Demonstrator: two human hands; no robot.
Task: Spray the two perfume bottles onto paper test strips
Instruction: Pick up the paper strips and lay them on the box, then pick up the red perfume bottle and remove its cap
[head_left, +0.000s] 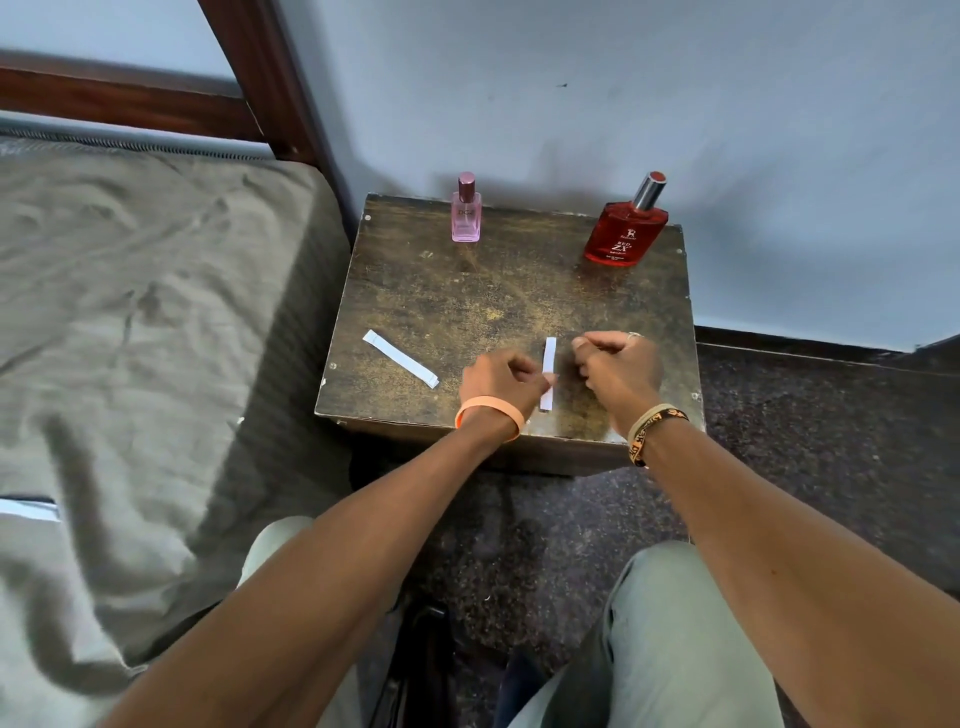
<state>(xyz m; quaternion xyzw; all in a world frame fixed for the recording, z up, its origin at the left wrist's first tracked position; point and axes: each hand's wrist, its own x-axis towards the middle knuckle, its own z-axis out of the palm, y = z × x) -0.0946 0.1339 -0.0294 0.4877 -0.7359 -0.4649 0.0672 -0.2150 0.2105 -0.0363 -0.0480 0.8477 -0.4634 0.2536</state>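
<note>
A small pink perfume bottle (465, 214) stands capped at the back left of a worn wooden table (467, 306). At the back right stands a larger red perfume bottle (623, 235) with a silver cap. One white paper test strip (400, 358) lies flat and slanted at the front left. A second strip (549, 353) points away from me near the front middle. My left hand (501, 382) pinches this strip at its middle with the fingertips. My right hand (618, 366) hovers just right of the strip, fingers curled, apart from it and holding nothing I can see.
A bed with an olive-grey sheet (130, 312) and a dark wooden frame (260, 78) lies close on the left. A pale blue wall (675, 104) rises right behind the table. Dark speckled floor (831, 441) stretches to the right, and my knees (675, 623) are below.
</note>
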